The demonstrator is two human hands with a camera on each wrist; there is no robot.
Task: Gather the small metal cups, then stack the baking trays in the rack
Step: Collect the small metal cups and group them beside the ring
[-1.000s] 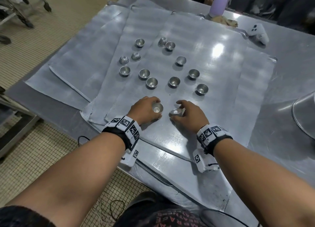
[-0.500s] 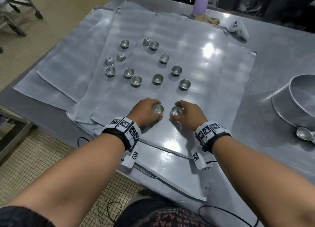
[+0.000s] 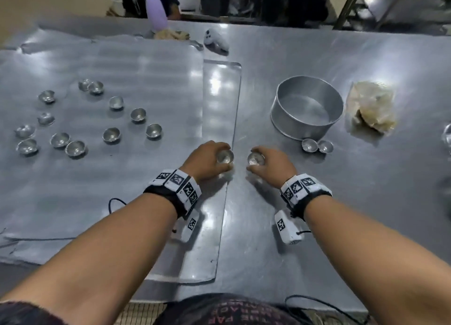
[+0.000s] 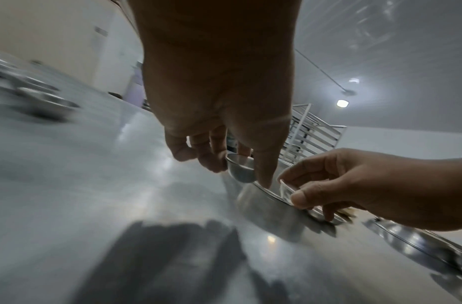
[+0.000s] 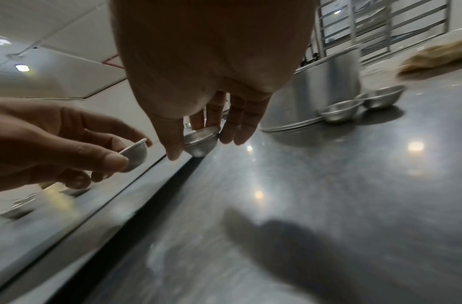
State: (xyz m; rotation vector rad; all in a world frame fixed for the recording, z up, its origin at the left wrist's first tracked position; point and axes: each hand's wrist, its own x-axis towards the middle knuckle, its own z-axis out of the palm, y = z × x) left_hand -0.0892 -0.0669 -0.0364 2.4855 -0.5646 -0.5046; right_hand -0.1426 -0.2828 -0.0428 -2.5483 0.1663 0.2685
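- The worktop (image 3: pixel 366 202) filled most of the head view, steel and glossy, with glare patches across it.
- The baking trays (image 3: pixel 102 190) lay overlapped on the left half of the frame, not yet stacked; their right edge ran down the middle, between the two hands. The rack (image 5: pixel 380 26) showed only as blurred rails at the upper right of the right wrist view.
- A round metal tin (image 3: pixel 308 108) stood right of centre, with two gathered cups (image 3: pixel 317 146) touching each other just at its near wall.
- About a dozen loose cups (image 3: pixel 111 135) were still scattered over the trays at the left of the frame.
- The left hand (image 3: pixel 206 161) pinched one small metal cup (image 3: pixel 225 156) by the rim, thumb and curled fingers around it, just over the tray edge.
- The right hand (image 3: pixel 271 165) held a second cup (image 3: pixel 255 159) the same way, lifted clear of the worktop.
- Likely risks: the cups are thin and slick, and a fingertip pinch on the rim could let one slip, tip and roll off across the smooth steel. Setting them down hard beside the tin could knock the two resting cups apart. The left cup could also catch the raised tray edge if carried low across it.
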